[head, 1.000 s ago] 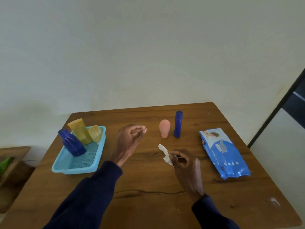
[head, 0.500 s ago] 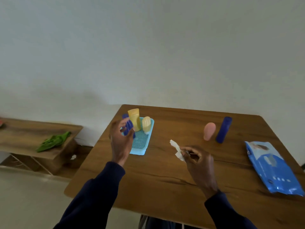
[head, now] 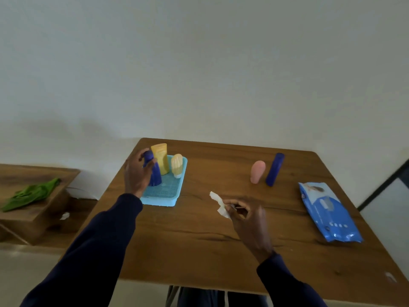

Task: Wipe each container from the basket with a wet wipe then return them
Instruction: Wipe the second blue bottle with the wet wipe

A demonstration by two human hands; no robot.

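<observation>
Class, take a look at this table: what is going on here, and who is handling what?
A person works at a wooden table. Their left hand grips a dark blue bottle in the light blue basket, next to a yellow tube and a pale container. Their right hand pinches a crumpled wet wipe above the table. A pink container and a blue tube stand outside the basket, near a blue wipes pack.

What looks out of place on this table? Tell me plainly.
Nothing is spilled or broken. The pink container and blue tube stand on the table, outside the basket that holds the others. A crumpled white scrap lies low beside the side bench.
</observation>
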